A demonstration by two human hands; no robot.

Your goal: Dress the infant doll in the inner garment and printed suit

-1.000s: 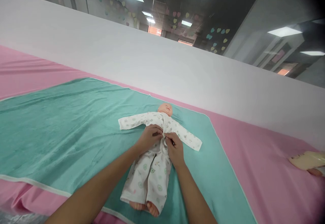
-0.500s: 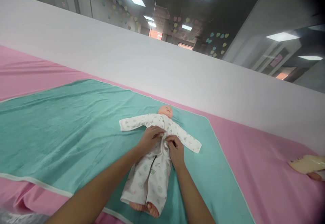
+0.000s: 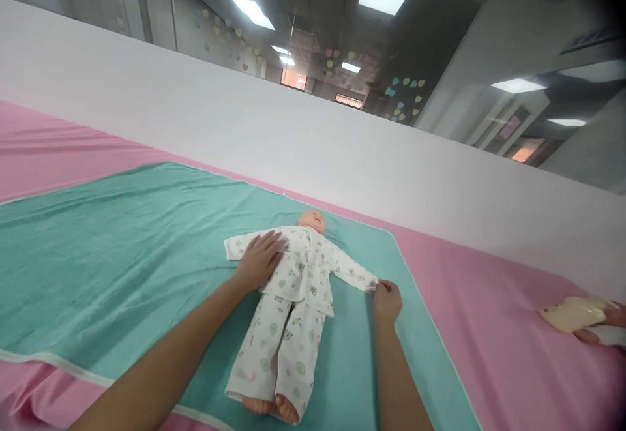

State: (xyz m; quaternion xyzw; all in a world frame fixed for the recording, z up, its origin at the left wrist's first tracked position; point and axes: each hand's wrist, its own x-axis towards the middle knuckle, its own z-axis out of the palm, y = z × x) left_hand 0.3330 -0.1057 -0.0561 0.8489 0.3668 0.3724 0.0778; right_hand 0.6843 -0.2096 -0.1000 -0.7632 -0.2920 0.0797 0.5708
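A baby doll (image 3: pixel 312 220) lies on its back, dressed in a white printed long-sleeved top (image 3: pixel 304 265) and matching trousers (image 3: pixel 277 346). Its arms are spread and its bare feet show at the trouser cuffs. My left hand (image 3: pixel 261 260) rests flat with fingers stretched over the side of the top, near the sleeve on the left. At the other sleeve's cuff, my right hand (image 3: pixel 387 300) pinches the fabric between closed fingers. The front of the top lies closed down the middle.
Beneath the doll spreads a green cloth (image 3: pixel 122 255) with white edging, over a pink sheet (image 3: pixel 499 326). A second doll's pale part (image 3: pixel 574 313) lies at the right edge. A white wall panel (image 3: pixel 220 131) with a mirror or glass above stands behind.
My hands have parted from the middle of the top. The left moved to the left side and flattened; the right went out to the sleeve cuff and took hold. The view shifted slightly.
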